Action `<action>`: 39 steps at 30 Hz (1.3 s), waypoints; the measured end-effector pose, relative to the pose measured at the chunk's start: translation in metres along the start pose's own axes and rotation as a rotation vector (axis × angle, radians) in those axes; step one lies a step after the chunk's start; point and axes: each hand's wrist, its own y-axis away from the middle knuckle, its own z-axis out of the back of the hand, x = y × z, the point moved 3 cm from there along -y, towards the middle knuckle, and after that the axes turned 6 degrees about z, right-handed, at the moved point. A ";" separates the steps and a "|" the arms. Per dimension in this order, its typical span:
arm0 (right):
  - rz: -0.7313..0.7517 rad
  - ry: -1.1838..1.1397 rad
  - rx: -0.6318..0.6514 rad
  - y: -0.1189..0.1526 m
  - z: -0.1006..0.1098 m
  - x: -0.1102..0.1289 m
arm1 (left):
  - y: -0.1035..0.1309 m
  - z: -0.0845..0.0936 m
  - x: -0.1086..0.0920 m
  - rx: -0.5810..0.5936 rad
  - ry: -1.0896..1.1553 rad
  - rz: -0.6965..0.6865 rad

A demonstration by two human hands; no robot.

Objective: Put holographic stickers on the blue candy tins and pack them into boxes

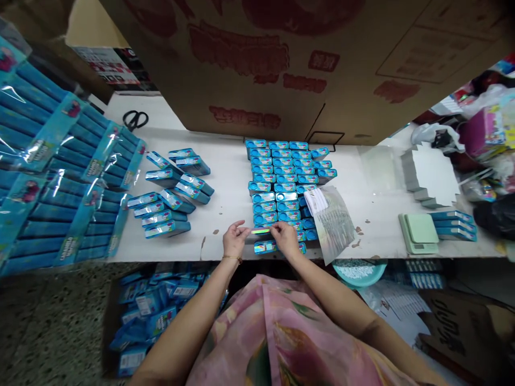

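Observation:
A narrow, shiny rainbow-tinted strip (261, 231) stretches between my two hands, over the near end of the rows of small blue boxes (286, 187). My left hand (234, 239) pinches its left end, and my right hand (285, 239) has the right end between closed fingertips. Whether the strip touches a box beneath is hard to make out. The boxes stand on edge in tight columns, printed narrow sides up. Just right of them lies a silvery sheet (333, 222) with a white backing part, overlapping some boxes.
More blue boxes (167, 229) lie loosely at left, near black scissors (135, 119). Wrapped blue packs (52, 161) rise at far left. A large carton (257, 69) walls the back. A pale green scale (419, 234) and white card stack (432, 174) stand right. Below sits a teal basin (372, 279).

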 end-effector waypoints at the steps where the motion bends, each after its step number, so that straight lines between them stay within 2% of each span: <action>1: 0.012 0.078 0.022 -0.001 0.001 0.002 | -0.002 -0.002 0.002 0.004 -0.010 0.008; 6: 0.073 0.432 0.112 0.001 0.004 0.005 | -0.008 -0.006 0.013 0.002 -0.069 -0.013; 9: 0.259 0.573 0.233 0.008 0.003 0.003 | -0.010 -0.004 0.018 -0.040 -0.147 -0.041; 12: 0.423 0.639 0.351 0.015 0.004 0.001 | -0.007 -0.004 0.009 -0.125 -0.244 -0.106; 14: 0.411 0.605 0.341 0.017 0.011 -0.002 | -0.002 -0.013 -0.007 -0.158 -0.300 -0.210; 15: 0.395 0.554 0.302 0.016 0.019 -0.005 | 0.000 -0.023 -0.018 -0.139 -0.325 -0.274; 17: 0.362 0.407 0.154 0.011 0.043 -0.016 | 0.004 -0.055 -0.038 -0.021 -0.380 -0.395; 20: 0.291 0.233 -0.149 -0.008 0.096 -0.049 | 0.003 -0.121 -0.061 0.192 -0.480 -0.510; 22: 0.245 0.222 -0.279 -0.030 0.128 -0.077 | -0.005 -0.167 -0.067 0.261 -0.520 -0.509; 25: 0.235 0.303 -0.266 -0.071 0.155 -0.112 | -0.026 -0.220 -0.061 0.312 -0.550 -0.344; 27: 0.243 0.381 -0.176 -0.098 0.157 -0.126 | -0.039 -0.239 -0.052 0.330 -0.554 -0.237; 30: 0.283 0.486 -0.039 -0.119 0.150 -0.134 | -0.048 -0.244 -0.042 0.327 -0.525 -0.214; 34: 0.417 0.554 0.033 -0.110 0.140 -0.134 | -0.046 -0.235 -0.039 0.266 -0.483 -0.223; 37: 0.460 0.514 0.019 -0.090 0.141 -0.136 | -0.043 -0.231 -0.041 0.241 -0.447 -0.226; 39: 0.441 0.439 -0.060 -0.078 0.147 -0.136 | -0.043 -0.230 -0.042 0.241 -0.420 -0.230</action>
